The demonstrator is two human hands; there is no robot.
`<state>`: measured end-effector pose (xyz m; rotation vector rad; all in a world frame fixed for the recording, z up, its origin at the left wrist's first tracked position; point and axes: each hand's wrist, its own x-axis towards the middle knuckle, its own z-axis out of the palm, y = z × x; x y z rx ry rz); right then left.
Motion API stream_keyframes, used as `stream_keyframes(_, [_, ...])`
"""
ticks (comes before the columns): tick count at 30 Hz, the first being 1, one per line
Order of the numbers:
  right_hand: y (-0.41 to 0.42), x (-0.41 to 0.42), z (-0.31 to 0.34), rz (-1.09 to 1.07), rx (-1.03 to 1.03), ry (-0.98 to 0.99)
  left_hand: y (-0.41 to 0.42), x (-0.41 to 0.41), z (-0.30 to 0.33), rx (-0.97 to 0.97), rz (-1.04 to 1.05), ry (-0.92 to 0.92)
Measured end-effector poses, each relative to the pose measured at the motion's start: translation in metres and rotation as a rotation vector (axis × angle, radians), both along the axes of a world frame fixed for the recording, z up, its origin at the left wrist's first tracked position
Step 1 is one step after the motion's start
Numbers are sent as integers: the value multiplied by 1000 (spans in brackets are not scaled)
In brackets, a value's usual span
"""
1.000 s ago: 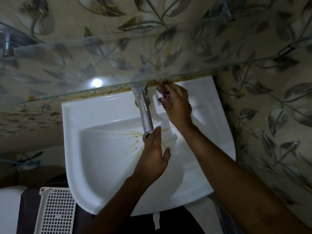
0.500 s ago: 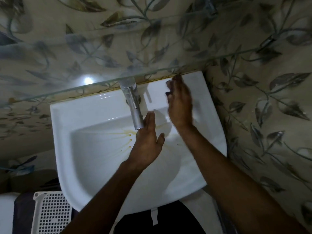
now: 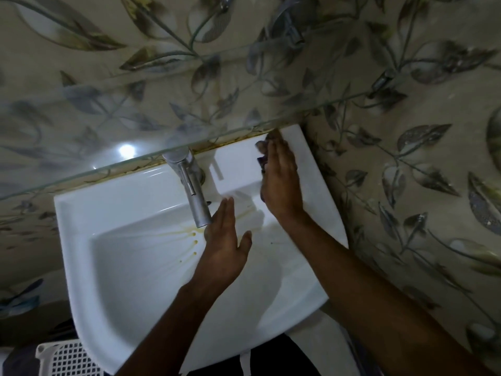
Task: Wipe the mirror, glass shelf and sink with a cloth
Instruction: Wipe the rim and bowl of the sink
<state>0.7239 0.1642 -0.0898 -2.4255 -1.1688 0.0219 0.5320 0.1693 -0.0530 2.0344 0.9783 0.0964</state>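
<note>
Look to twelve o'clock and you see the tiled wall with its grey and olive leaf pattern; the same tiles run down the three o'clock side. A metal bracket sits near one o'clock, and a second metal fitting shows toward two o'clock. At seven o'clock, in the bottom corner, you see a white perforated basket.

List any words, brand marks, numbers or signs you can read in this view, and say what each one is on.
No readable text anywhere in the head view.
Tap: bare metal, no brand mark visible.
Sink: plain white with yellowish stains, no lettering.
Wall tiles: leaf pattern only.
Glass shelf: no label or sign.
White basket: grid of holes, no print.
</note>
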Motion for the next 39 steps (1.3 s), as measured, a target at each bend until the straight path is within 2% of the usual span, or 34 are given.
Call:
stream_keyframes(3, [-12,19,5,164,-34,-1,-1,0,0,-8,-3,-12])
stream_keyframes(7, [-1,36,8,-45,-38,-39,-1,-1,-3,-25,7,-13])
stream_keyframes(10, [18,-3,9,-104,-5,20,-2,-3,-5,-27,38,14])
stream_keyframes(12, [23,-29,8,39,87,104,-3,-5,-5,-34,62,21])
stream_keyframes(14, [18,-43,8,287,102,142,-5,-11,-4,-42,85,28])
stream_keyframes(16, [15,-30,6,416,97,84,-6,-23,-2,-44,115,26])
stream_keyframes(18, [15,-17,5,286,113,65,-6,-39,-2,-18,134,49])
stream_keyframes(21, [17,-31,1,22,139,156,-5,-61,-4,-28,185,74])
stream_keyframes(22, [20,-47,-1,14,152,166,-5,-67,-5,-35,206,80])
stream_keyframes(26, [27,-120,-6,227,234,277,0,-86,-6,-48,258,88])
stream_keyframes(28, [26,-132,-9,205,269,345,3,-94,-4,-52,283,79])
stream_keyframes(32, [8,-124,-28,290,125,259,5,-108,-2,-58,316,69])
stream_keyframes(33, [5,-130,-35,247,119,334,5,-111,-2,-57,327,66])
stream_keyframes(35, [-2,-152,-39,169,282,508,3,-116,-2,-53,350,65])
stream_keyframes(36, [-1,-165,-44,107,338,402,2,-119,-1,-51,362,65])
stream_keyframes(37, [8,-183,-45,152,264,163,1,-122,-1,-48,370,64])
stream_keyframes(39, [28,-213,-35,390,278,155,1,-128,1,-31,378,58])
